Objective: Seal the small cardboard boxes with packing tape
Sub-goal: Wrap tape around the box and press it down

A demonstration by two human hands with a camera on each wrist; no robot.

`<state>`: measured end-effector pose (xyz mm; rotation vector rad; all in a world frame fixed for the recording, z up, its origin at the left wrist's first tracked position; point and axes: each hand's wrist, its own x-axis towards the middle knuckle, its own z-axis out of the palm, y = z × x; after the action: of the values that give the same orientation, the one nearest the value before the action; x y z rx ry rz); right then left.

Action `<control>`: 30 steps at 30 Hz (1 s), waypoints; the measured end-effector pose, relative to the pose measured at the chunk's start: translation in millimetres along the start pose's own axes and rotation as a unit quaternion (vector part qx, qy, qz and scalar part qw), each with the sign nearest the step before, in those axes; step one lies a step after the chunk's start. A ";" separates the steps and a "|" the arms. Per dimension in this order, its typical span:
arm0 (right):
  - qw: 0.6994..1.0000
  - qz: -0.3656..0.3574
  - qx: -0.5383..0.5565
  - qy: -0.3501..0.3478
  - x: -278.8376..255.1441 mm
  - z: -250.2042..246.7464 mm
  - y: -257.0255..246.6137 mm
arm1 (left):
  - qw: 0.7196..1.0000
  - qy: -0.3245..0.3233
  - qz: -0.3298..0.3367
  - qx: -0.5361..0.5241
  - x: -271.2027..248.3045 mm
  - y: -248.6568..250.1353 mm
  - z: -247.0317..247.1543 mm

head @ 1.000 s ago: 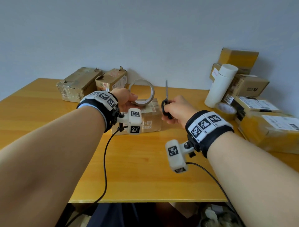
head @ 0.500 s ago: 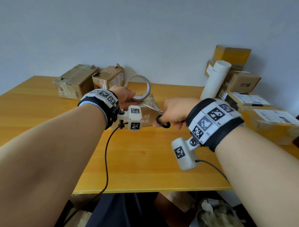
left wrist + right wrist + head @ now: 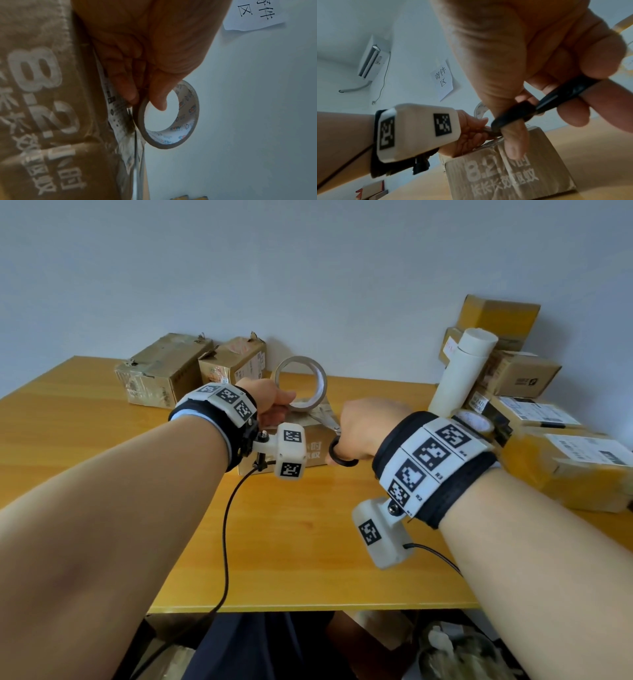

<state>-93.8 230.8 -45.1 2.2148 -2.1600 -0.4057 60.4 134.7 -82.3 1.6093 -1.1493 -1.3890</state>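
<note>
A small brown cardboard box (image 3: 317,445) with white print lies on the wooden table (image 3: 301,542) between my hands. My left hand (image 3: 272,407) pinches the lower rim of an upright tape roll (image 3: 301,381) just above the box; the roll (image 3: 169,115) shows thumb inside its core. My right hand (image 3: 364,431) grips black-handled scissors (image 3: 330,426), fingers through the loops (image 3: 537,105). The blades point left at the strip of tape between roll and box (image 3: 510,175).
Two worn boxes (image 3: 164,373) sit at the table's back left. Stacked parcels (image 3: 534,419), a white tube (image 3: 462,371) and another tape roll (image 3: 474,421) crowd the right side. Wrist-camera cables (image 3: 226,542) hang over the front edge.
The scissors swung from upright down to point left at the tape by the roll. My right hand moved in toward the box; the left hand kept the roll in place.
</note>
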 end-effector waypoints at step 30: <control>0.999 0.022 0.017 0.017 8.4 2.0 3.6 | 0.998 -0.043 -0.019 0.031 -1.4 3.0 -6.1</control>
<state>-97.7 222.7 -47.8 2.1691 -2.2113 -0.3285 65.8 134.7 -78.0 1.6357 -1.2283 -1.4735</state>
